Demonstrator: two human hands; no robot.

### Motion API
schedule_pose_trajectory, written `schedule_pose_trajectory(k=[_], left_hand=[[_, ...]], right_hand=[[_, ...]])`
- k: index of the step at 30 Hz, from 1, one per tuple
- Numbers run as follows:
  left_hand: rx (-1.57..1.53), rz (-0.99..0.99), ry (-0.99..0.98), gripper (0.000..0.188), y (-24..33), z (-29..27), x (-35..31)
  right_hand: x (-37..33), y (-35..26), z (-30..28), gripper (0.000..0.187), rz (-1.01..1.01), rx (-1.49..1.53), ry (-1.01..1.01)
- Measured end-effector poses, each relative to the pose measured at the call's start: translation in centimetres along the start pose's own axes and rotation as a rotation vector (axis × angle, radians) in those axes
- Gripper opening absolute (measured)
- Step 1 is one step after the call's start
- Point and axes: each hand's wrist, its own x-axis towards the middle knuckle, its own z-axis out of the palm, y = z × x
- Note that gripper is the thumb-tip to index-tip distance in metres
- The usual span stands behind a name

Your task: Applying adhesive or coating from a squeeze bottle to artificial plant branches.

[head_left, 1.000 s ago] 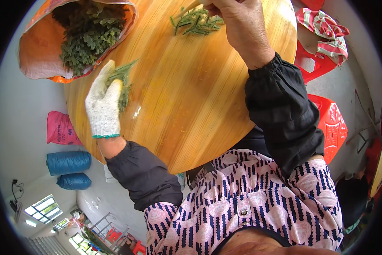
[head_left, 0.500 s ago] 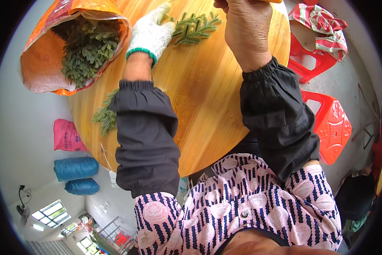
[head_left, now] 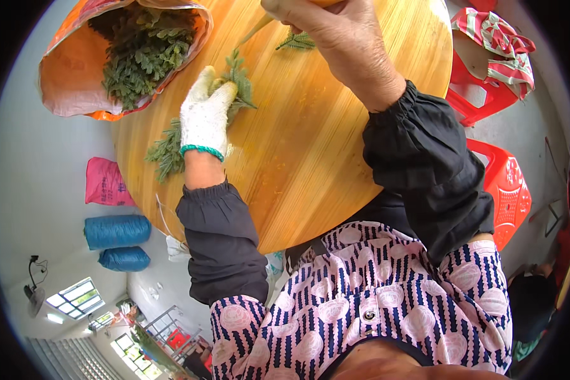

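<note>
While my gloved left hand (head_left: 205, 119) pinches a green sprig (head_left: 239, 77) toward the counter's (head_left: 310, 152) left edge, my right hand (head_left: 343, 39) grips a tapered tool (head_left: 257, 29) near its end; the step appears to be alignment, next calling for steadiness.

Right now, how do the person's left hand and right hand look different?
The left hand wears a green-edged white glove, while the right hand is bare. The left hand holds a green sprig; the right hand holds a yellowish tapered object. Both extend from dark sleeves.
</note>
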Motion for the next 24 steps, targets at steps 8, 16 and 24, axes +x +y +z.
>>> schedule_pose_trajectory(k=[8, 16, 24], left_hand=[[0.323, 0.309, 0.055, 0.057, 0.9, 0.5, 2.0], [0.336, 0.072, -0.22, 0.061, 1.5, 1.4, 1.6], [-0.585, 0.036, 0.007, 0.048, -1.5, -0.4, 0.2]], right_hand=[[-0.4, -0.9, -0.4, 0.018, 0.203, 0.075, 0.087], [-0.5, -0.9, -0.7, 0.017, 0.173, 0.016, 0.083], [-1.3, 0.7, 0.7, 0.024, -0.108, 0.032, -0.144]])
